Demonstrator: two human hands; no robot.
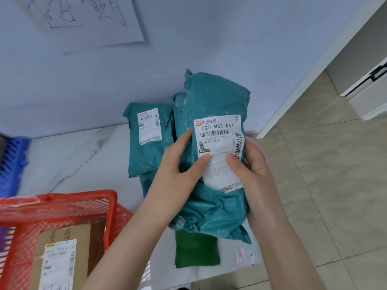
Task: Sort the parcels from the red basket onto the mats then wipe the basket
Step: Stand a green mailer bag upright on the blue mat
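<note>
Head view: three teal plastic mailer parcels are showing, though a fourth may be hiding under them, cannot tell. One crumpled teal plastic mailer parcel [217, 97] is being held up in the middle of the view, its white printed shipping label [217, 130] facing the camera. A second teal mailer parcel [146, 155] is lying flat on the pale marbled floor sheet [73, 155] by the wall, just left of the held one, its own small white label [149, 126] facing up. A third teal mailer [179, 114] is peeking out between those two, mostly covered. One red plastic lattice basket [111, 206] is sitting at lower left, with one brown cardboard box parcel [83, 237] lying inside it, label up. One blue plastic crate [12, 162] is showing at the left edge, blurred. One dark green fabric rectangle [196, 252] is lying on the floor below the held parcel; mat or cloth, cannot tell. Two hands, both forearms reaching forward from the bottom of the view. The left hand [178, 172] is gripping the held parcel's left side, thumb pressing on the label, fingers wrapping behind. The right hand [255, 166] is gripping the right side likewise, thumb on the label beside the left thumb, fingers curling round the back edge. One white handwritten paper sheet [83, 17] is hanging on the wall above.
</note>
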